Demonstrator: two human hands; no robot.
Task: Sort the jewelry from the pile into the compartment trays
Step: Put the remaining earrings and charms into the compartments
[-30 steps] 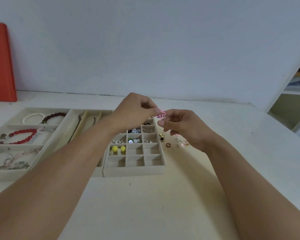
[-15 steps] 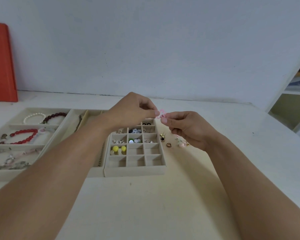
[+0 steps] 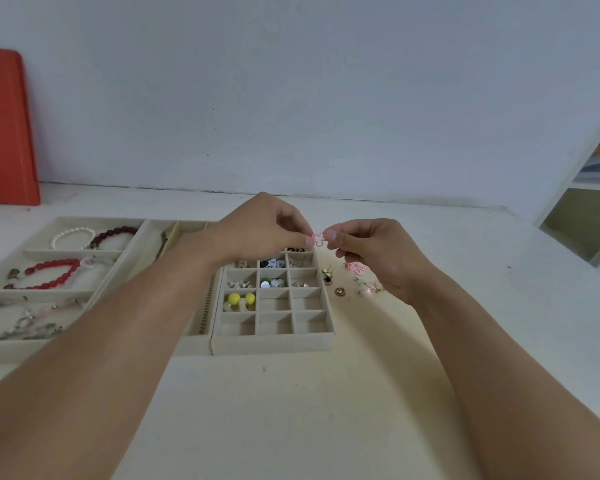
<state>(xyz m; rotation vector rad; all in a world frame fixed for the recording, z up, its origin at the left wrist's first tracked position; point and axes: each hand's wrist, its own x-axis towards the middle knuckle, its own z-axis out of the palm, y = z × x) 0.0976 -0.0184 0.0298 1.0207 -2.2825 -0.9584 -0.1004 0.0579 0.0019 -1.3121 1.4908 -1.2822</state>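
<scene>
A small pink flower-shaped earring (image 3: 318, 239) is pinched between my left hand (image 3: 260, 230) and my right hand (image 3: 371, 251), held in the air above the far right corner of the small-compartment tray (image 3: 274, 344). That beige tray holds earrings in its far cells: yellow balls (image 3: 239, 299), a green and white pair (image 3: 271, 282). The remaining pile lies on the table right of the tray: a second pink flower earring (image 3: 355, 266), gold studs (image 3: 327, 274), a small gold ring piece (image 3: 340, 291) and a clear pink piece (image 3: 369, 287), partly under my right wrist.
A larger beige tray (image 3: 11, 351) at the left holds a pearl bracelet (image 3: 71, 235), dark red beads (image 3: 113, 233), a red bead bracelet (image 3: 54, 271) and silver pieces. A narrow tray (image 3: 196, 337) with chains lies between. An orange board (image 3: 4, 129) leans on the wall. Shelving (image 3: 593, 209) stands right.
Both hands stay together pinching the pink flower earring. They have shifted slightly, and the earring now shows flat as an open flower outline between the fingertips.
</scene>
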